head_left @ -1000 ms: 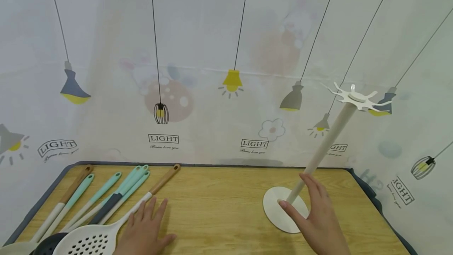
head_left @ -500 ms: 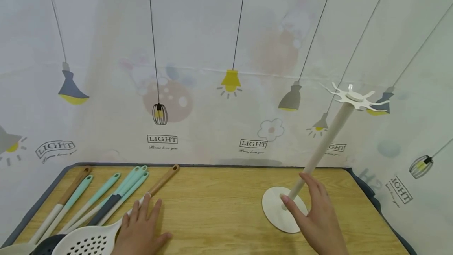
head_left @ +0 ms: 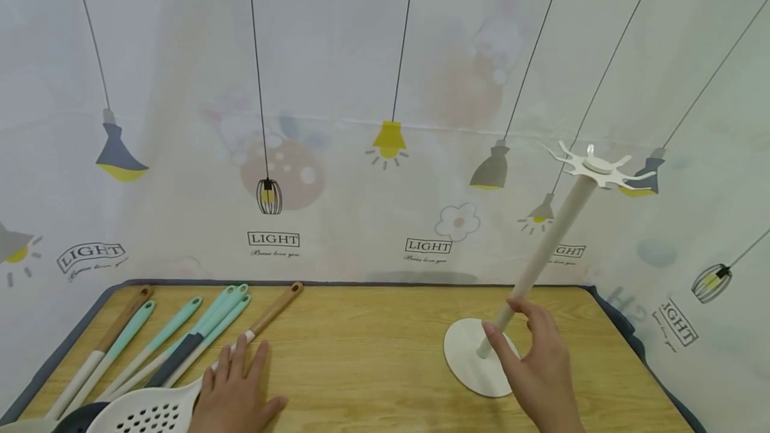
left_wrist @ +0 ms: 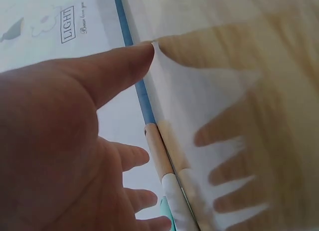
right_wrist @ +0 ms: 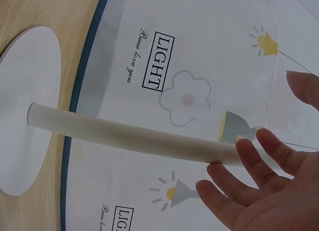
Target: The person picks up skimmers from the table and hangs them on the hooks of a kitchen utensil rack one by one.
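Observation:
A white rotating utensil stand (head_left: 553, 232), with a round base and a crown of hooks, stands upright on the right of the wooden table. My right hand (head_left: 538, 366) is beside its pole; in the right wrist view some fingers (right_wrist: 249, 176) are at the pole, with the thumb (right_wrist: 304, 89) well apart from it. My left hand (head_left: 231, 389) lies palm down with fingers spread, next to a white skimmer (head_left: 147, 411) with a wooden handle end. Its fingers overlap the skimmer's shaft in the head view. The left wrist view shows the thumb (left_wrist: 122, 66) at the tabletop, fingers extended.
Several kitchen utensils with mint handles (head_left: 180, 316) and one with a brown handle (head_left: 123, 318) lie side by side at the left of the table (head_left: 373, 353). Behind the table's dark blue edge hangs a white lamp-printed cloth (head_left: 337, 172).
My left hand has slid slightly left over the skimmer's shaft. My right thumb has shifted a little up and right by the pole. The stand stays in place while the view drifts slightly.

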A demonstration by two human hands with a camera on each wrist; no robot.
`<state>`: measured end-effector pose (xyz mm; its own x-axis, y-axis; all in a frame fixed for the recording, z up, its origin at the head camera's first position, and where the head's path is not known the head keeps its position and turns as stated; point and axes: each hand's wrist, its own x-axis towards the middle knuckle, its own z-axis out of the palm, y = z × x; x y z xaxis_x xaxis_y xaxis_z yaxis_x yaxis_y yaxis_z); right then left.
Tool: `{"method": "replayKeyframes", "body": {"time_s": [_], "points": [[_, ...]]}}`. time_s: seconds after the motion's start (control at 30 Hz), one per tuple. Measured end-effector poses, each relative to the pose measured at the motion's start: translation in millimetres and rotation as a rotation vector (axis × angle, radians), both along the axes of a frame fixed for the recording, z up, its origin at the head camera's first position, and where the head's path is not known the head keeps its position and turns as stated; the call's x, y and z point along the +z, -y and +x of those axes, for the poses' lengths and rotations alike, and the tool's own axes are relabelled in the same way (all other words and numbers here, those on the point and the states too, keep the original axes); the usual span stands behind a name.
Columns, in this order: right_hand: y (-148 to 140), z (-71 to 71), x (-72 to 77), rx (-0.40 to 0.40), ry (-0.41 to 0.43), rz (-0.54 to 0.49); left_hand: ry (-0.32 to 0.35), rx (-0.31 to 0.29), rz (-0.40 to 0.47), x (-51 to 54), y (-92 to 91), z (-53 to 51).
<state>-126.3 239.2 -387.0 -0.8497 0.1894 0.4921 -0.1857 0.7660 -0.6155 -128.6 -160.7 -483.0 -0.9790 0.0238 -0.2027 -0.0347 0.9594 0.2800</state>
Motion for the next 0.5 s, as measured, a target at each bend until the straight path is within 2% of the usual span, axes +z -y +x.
{"method": "replayKeyframes", "body": {"time_s": [0.13,0.3,0.5], "points": [[0.3,-1.9,-1.2,-0.047,-0.016,-0.007,-0.01,0.003,0.022,-1.3,2.8,0.6],[0.6,-3.3,-2.2,-0.067,-0.022,-0.05,-0.027,-0.003,0.025,-2.2,5.6,0.5],[0.2,-4.8,-2.8,-0.076,-0.032,-0.157,-0.029,-0.002,0.027,-4.0,9.4,-0.6]]}}
